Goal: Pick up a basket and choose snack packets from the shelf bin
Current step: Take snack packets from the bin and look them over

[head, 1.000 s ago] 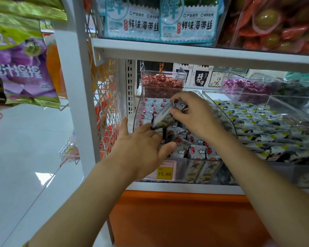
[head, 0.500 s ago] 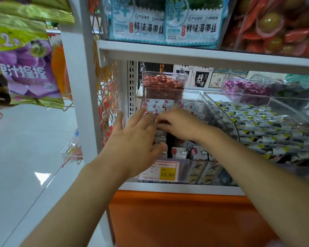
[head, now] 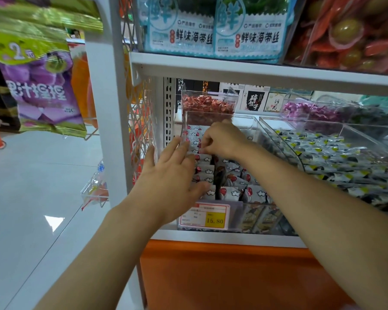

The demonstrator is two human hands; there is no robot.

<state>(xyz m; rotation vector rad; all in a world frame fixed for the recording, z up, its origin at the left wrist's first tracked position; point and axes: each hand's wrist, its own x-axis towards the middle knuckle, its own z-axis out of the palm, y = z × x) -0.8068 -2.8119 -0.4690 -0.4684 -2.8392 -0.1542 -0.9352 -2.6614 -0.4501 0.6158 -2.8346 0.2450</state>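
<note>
Snack packets (head: pixel 230 193), white with a red dot and cloud, lie in rows in the clear shelf bin (head: pixel 255 130), whose long axis runs away from me. My right hand (head: pixel 225 142) is nearer the back rows, fingers curled onto a packet's edge. Whether it truly pinches, I cannot tell. My left hand (head: pixel 173 182) is flat, fingers spread, over the front-left rows. No basket in view. My guess: the right hand lifts toward me.

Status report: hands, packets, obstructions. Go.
Left hand open over clear plastic shelf bin. Right hand pinching one of the small white red-dotted snack packets inside. No basket in view; nothing blocking.
</note>
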